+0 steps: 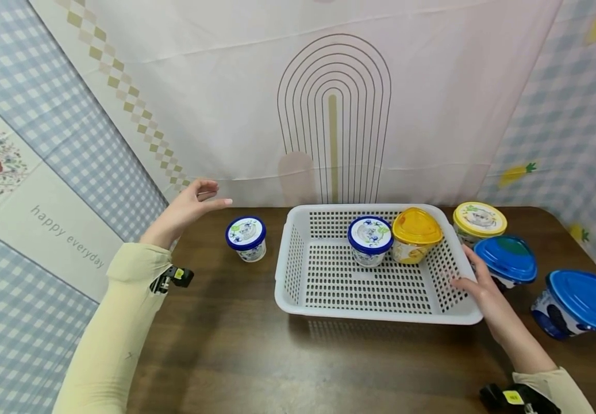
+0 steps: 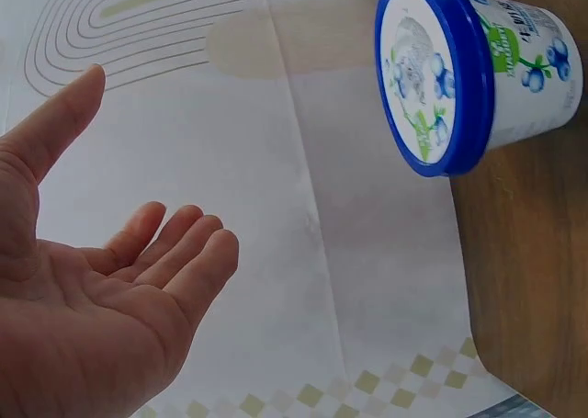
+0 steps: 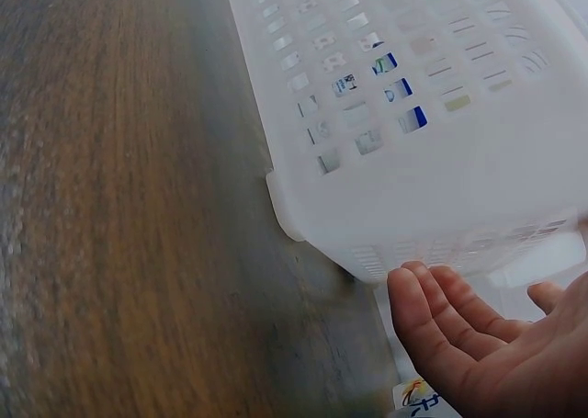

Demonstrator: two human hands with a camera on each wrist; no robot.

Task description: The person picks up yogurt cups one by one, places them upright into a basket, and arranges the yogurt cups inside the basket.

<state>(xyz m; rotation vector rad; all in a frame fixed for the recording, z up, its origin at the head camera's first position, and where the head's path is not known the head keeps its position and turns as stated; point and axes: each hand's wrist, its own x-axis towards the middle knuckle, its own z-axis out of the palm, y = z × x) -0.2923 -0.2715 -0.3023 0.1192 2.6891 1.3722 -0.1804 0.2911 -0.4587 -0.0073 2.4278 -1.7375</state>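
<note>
My left hand (image 1: pixel 189 204) is raised at the left of the table, holding nothing, with thumb and fingers spread apart. Just right of it and lower stands a small white cup with a dark blue lid (image 1: pixel 246 237), blueberries printed on its side in the left wrist view. My right hand (image 1: pixel 476 284) grips the right end of a white plastic basket (image 1: pixel 365 318), thumb over the rim and fingers along the outside. Inside the basket sit a second blue-lidded cup (image 1: pixel 370 241) and a tub with a yellow-orange lid (image 1: pixel 415 236), side by side.
Right of the basket stand a yellow-lidded tub (image 1: pixel 479 220), a blue-lidded tub (image 1: pixel 506 259) and a larger blue-lidded tub (image 1: pixel 584 302) nearer me. The brown wooden table (image 1: pixel 225 351) meets a hanging printed cloth (image 1: pixel 241 115) at its back edge.
</note>
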